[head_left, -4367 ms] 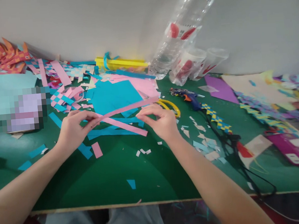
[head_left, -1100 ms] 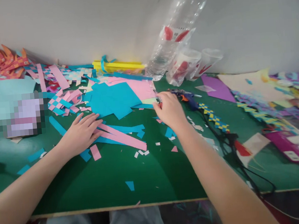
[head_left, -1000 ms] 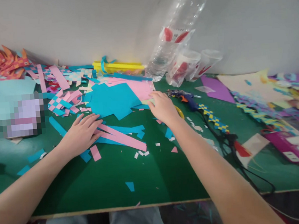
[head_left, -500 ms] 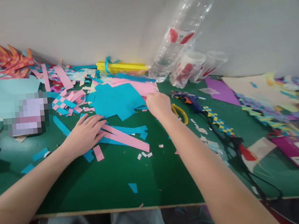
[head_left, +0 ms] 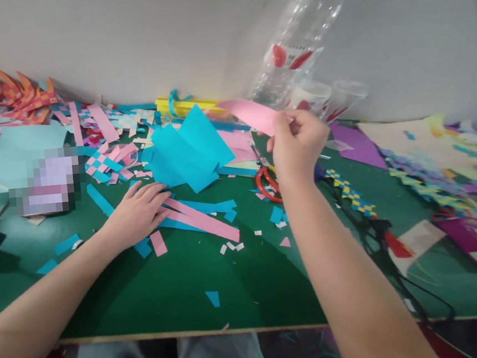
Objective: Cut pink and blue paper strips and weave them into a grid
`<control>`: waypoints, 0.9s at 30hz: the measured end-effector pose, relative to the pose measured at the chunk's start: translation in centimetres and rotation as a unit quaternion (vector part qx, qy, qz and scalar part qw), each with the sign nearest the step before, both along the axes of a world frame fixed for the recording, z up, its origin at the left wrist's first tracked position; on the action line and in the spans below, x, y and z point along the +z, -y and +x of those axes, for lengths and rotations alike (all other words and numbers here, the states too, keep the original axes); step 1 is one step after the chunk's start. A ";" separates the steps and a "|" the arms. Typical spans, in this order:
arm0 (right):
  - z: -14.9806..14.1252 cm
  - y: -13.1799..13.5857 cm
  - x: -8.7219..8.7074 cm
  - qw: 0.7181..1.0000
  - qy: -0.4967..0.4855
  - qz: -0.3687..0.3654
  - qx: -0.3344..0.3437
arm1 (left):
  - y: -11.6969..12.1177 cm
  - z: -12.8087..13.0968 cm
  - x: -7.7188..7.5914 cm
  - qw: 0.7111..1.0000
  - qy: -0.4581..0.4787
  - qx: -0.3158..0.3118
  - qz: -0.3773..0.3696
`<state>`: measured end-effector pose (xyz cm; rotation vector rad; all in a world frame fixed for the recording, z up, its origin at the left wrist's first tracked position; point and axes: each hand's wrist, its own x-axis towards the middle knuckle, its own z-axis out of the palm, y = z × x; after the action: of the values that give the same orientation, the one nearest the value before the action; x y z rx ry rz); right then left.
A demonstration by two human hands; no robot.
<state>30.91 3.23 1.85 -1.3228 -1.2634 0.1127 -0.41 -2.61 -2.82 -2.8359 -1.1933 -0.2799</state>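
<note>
My right hand (head_left: 298,146) is raised above the table and pinches the edge of a pink paper sheet (head_left: 249,114), which curves up in the air. A blue paper sheet (head_left: 188,150) beside it is tipped up at one edge. My left hand (head_left: 139,213) lies flat with fingers stretched out on pink and blue paper strips (head_left: 202,218) on the green table (head_left: 181,287). Red-handled scissors (head_left: 266,182) lie just below my right hand.
Woven paper pieces (head_left: 103,160) and scraps cover the back left. A clear plastic bottle (head_left: 294,57) and cups (head_left: 340,97) lean by the wall. A glue gun cord (head_left: 378,245) and woven yellow-blue strip (head_left: 351,197) lie right, with purple paper (head_left: 349,138) beyond.
My right hand reached to the paper pile, gripped a pink sheet and lifted it up off the table. That uncovered the red scissors and tipped the blue sheet. My left hand stayed flat on the strips.
</note>
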 end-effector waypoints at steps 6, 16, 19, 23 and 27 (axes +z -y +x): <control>-1.3 1.2 1.5 0.957 -0.283 -0.006 0.057 | 0.0 0.0 -0.1 1.000 0.004 0.005 0.003; -5.2 5.0 -1.0 0.922 -0.281 -0.190 0.186 | 0.1 0.1 -0.1 0.999 0.038 0.020 -0.013; -6.9 6.9 -2.3 0.892 -0.306 -0.232 0.238 | 0.3 0.3 0.4 0.996 0.081 0.035 -0.032; -7.9 8.5 -3.0 0.844 -0.347 -0.278 0.300 | 0.5 0.6 1.0 0.973 0.184 0.037 -0.131; -8.1 9.0 -2.9 0.797 -0.371 -0.332 0.341 | 0.7 0.8 1.2 0.903 0.344 0.050 -0.251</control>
<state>22.79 -5.81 -1.06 -1.1067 -0.9504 1.5622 0.44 -3.32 -1.58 -3.1876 -1.7310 -1.2153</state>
